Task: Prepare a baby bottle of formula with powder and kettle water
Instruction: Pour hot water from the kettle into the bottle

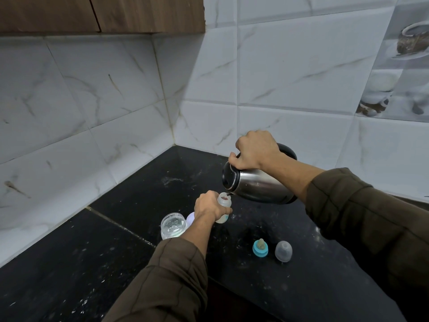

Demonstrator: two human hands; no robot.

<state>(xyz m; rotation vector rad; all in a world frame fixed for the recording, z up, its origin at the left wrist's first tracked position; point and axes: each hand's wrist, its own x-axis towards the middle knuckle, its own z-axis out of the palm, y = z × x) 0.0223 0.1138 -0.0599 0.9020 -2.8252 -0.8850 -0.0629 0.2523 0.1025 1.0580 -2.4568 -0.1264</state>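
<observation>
Two hands are engaged at once. The bottle (223, 209) is gripped around its body by the left hand (209, 205), fingers wrapped tight on it, so that it is kept steady on the counter (116, 252) and its open mouth is presented just above the grip. The kettle (257, 182) is held by its handle in the closed right hand (255, 149) and is tipped forward, so that its spout is brought down to the rim of the bottle, below and to the left of that grip. Whether water is running cannot be told; something reddish is seen inside the neck of the bottle.

Just beside the left wrist, on its outer side, an open jar (173, 226) is stood, with a white lid (190, 218) partly hidden behind the hand. Near the forearm, on its inner side, the teat with its blue ring (260, 247) and the clear cap (283, 251) are set apart, presumably kept clear of the pour until the bottle is ready to be closed.
</observation>
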